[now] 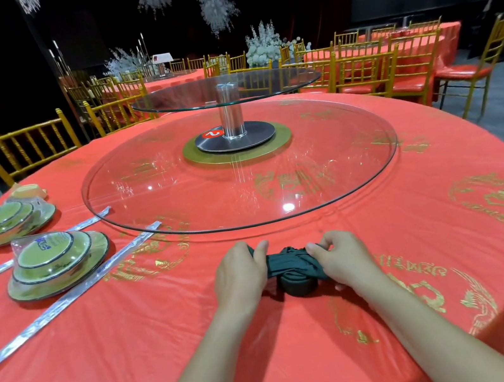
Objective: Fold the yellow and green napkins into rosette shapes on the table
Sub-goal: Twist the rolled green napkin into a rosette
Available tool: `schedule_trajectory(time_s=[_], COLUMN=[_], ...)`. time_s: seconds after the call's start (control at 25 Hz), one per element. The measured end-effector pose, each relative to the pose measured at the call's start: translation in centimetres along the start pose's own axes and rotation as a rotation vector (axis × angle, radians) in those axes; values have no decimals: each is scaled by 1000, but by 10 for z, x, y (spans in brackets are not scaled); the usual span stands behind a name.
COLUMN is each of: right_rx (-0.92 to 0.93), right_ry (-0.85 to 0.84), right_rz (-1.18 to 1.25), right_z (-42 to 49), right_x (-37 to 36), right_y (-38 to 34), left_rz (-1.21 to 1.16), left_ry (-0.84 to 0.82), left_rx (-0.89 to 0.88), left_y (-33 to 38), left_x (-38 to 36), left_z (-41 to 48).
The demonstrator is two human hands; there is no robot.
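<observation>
Your left hand (241, 272) and right hand (338, 258) pinch the soft, light dark-green cloth napkin (289, 263); fingers (262, 249) gripping its rolled ends.

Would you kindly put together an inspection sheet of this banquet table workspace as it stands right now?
Surface: round table under a red cloth with gold print; large glass turntable in the middle.
Job's things: green napkin bunched and partly rolled near the table edge; no yellow napkin seen.
Clutter: two wrapped dish sets and at left, with wrapped utensil packets lying beside them.
Grippers: left hand and right hand both pinch the napkin's ends with their fingers.
Cables: nothing seen.
Surroundings: gold chairs, more red tables, white flower displays, dark hall.
</observation>
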State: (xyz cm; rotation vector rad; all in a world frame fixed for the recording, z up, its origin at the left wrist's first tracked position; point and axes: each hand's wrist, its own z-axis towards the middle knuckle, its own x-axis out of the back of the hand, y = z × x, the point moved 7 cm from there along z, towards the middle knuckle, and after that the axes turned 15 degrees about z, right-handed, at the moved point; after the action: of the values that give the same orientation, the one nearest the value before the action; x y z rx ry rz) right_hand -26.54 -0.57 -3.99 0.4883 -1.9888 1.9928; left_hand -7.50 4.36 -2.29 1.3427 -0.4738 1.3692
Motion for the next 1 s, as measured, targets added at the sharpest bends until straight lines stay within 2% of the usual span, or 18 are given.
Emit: schedule_trajectory(time_s=[0.08, 0.2, 0.28, 0.36, 0.52, 0.6, 0.64, 0.72, 0.8, 0.88, 0.92, 1.0], right_rx=[80, 81, 115, 134, -99, -182, -201, -169, -60, 88, 153, 143], right_ry=[23, 18, 10, -1, -130, -169, -186, -179, -117, -23, -34, -207], right_rz=[-111, -171, -282, -321, 143, 260, 286, 231, 40, -42, -24, 163], right_z=[-1, -9, -15, -20, -23, -27, -30, -31, -24, -13, -8, -2], right_x=[4, 4, 0, -1, -6, -9, -10, -5, 11, 27, 29, 15], right_y=[-9, -9, -10, -13, -4, -1, 0, 2, -2, -16, -25, -32], left_rz=[48, 225, 217, -30, -863, -1014, -988, -810, -652, -655, -684, -724], left_ry=[11, -2, -20, -40, -127, -200, -232, -298, -334, -405, -467, -585], left_rx=[-20, -24, -38, -6, 363, 436, 395, 184, 4, -62, -90, -141], left_y=[3, 5, 6, 4, -3, 7, 13, 27, 36, 39, 41, 46], left_x=[0, -4, -7, -8, -18, -26, -26, -23, -22, -19, -18, -17], left_z=[2, 0, -1, 2, -3, -18, -27, -39, -43, -40, -38, -37])
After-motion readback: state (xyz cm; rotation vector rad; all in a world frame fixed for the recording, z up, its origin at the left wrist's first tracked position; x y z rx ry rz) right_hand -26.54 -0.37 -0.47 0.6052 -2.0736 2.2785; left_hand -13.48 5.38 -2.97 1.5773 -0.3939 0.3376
